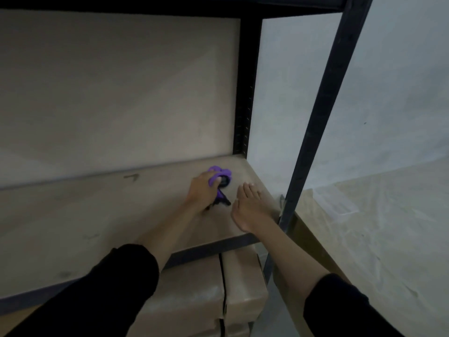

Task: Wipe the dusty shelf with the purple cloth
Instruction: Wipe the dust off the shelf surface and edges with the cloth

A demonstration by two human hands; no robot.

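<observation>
The purple cloth (220, 176) is bunched up on the beige shelf board (97, 215), near its back right corner. My left hand (202, 190) grips the cloth, with the thumb and fingers curled round it; part of the cloth trails dark below the hand. My right hand (250, 207) lies flat on the board just right of the cloth, fingers straight and pointing toward the back, holding nothing. Both forearms reach in from the front, with black sleeves at the elbows.
Black metal uprights (318, 132) stand at the shelf's right end, one at the back corner (245, 93). A black beam spans the top. Wrapped brown boxes (218, 295) sit under the shelf. A pale wall and plastic-covered floor (388, 227) lie to the right.
</observation>
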